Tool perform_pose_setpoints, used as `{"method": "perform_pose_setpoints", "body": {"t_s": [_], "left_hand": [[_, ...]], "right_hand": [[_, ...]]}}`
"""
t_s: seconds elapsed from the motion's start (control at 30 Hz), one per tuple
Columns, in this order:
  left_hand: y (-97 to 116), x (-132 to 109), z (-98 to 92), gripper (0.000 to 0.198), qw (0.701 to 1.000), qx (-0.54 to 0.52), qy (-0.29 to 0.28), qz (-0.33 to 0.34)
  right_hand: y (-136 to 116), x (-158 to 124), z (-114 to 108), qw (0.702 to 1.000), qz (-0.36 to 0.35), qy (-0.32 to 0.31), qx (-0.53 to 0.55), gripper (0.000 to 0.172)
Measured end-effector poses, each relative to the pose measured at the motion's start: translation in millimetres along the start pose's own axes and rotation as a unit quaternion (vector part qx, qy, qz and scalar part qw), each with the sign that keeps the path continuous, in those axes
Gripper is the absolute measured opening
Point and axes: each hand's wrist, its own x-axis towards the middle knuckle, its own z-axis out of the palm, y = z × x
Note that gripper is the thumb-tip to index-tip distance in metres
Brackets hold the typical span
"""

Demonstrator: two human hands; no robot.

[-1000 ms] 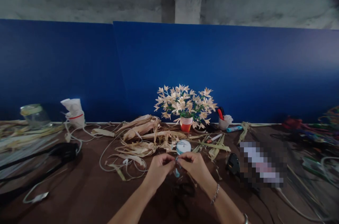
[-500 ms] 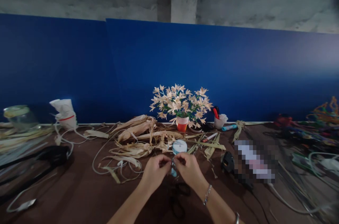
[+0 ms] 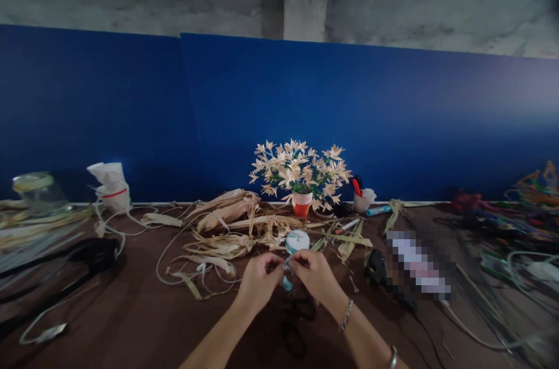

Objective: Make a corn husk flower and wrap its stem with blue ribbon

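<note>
My left hand [image 3: 261,277] and my right hand [image 3: 315,273] meet over the near middle of the table, thumbs and forefingers pinched close together. Between the fingertips runs a narrow light blue ribbon [image 3: 287,283], its lower part hanging below them. Just beyond my fingers lies a white-faced spool [image 3: 298,240] with a pale blue edge. Beneath my hands, dark scissors [image 3: 301,309] rest on the brown tabletop, hard to make out in shadow. The exact fold of the ribbon is hidden by my fingers.
Dried corn husks [image 3: 231,212] lie beyond my hands, beside a flower arrangement in a red and white cup [image 3: 302,204]. Loose white cord, a glass jar [image 3: 41,191] and black straps are at left. A black clamp-like object [image 3: 376,267] and tangled coloured cords [image 3: 519,206] are at right.
The view has shifted slightly. Both hands stay pinched together at the ribbon, with only a small change in finger position.
</note>
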Motion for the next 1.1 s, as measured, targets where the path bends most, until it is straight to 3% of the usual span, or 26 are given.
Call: {"method": "perform_pose_setpoints", "body": {"t_s": [0.1,0.2,0.27,0.33,0.43,0.5,0.63,0.7,0.8,0.9,1.0,1.1], "left_hand": [[0,1,0.9,0.022,0.999,-0.030,-0.013,-0.021],[0,3,0.4,0.022,0.992,-0.100,-0.025,-0.073],[2,3,-0.8,0.022,0.983,-0.152,-0.029,-0.104],[5,3,-2.1,0.021,0.972,-0.189,-0.036,-0.134],[10,2,-3.5,0.022,0.962,-0.215,-0.047,-0.163],[13,1,-4.2,0.022,0.957,-0.227,-0.054,-0.173],[13,0,-5.1,0.026,0.949,-0.234,-0.067,-0.199],[12,1,-5.1,0.027,0.945,-0.239,-0.080,-0.207],[10,1,-4.7,0.025,0.942,-0.244,-0.095,-0.210],[12,0,-4.3,0.023,0.944,-0.235,-0.100,-0.210],[15,-1,-3.8,0.021,0.943,-0.231,-0.107,-0.213],[15,-2,-2.5,0.016,0.944,-0.234,-0.102,-0.208]], "right_hand": [[-3,0,-15,0.999,-0.003,-0.009,-0.050,0.020],[-8,-7,-55,0.979,-0.012,0.067,-0.191,0.021],[-6,-17,-86,0.940,0.036,0.101,-0.325,0.021],[3,-30,-110,0.884,0.102,0.097,-0.446,0.020],[25,-48,-123,0.810,0.245,0.086,-0.526,0.030],[38,-55,-123,0.797,0.264,0.084,-0.536,0.028],[45,-54,-124,0.813,0.205,0.126,-0.531,0.020],[42,-48,-124,0.851,0.138,0.161,-0.481,0.021],[39,-38,-110,0.935,-0.012,0.164,-0.313,0.022],[37,-35,-82,0.957,-0.108,0.200,-0.179,0.036],[30,-36,-59,0.968,-0.163,0.137,-0.135,0.018],[19,-36,-50,0.973,-0.184,0.064,-0.124,0.007]]}}
